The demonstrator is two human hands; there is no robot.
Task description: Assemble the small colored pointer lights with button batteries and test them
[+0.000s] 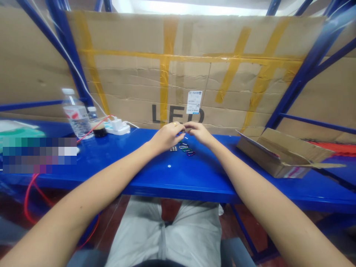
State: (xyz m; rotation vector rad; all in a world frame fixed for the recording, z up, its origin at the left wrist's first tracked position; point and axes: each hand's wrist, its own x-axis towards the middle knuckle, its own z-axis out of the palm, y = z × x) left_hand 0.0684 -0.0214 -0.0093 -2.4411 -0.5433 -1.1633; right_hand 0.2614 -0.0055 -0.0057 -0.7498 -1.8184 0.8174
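Over the blue table, my left hand and my right hand meet fingertip to fingertip. Both are closed in a pinch around a tiny dark object, mostly hidden by the fingers and too small to name. Just below them lie several small carabiners: a silver one, a green one and a purple one, with part of another near the fingers. To their left, beneath my left hand, sits a cluster of small shiny metal pieces.
An open cardboard box stands on the right. At the left are a water bottle, a small bottle of dark liquid, a white power strip and a red cable. A large cardboard sheet rises behind.
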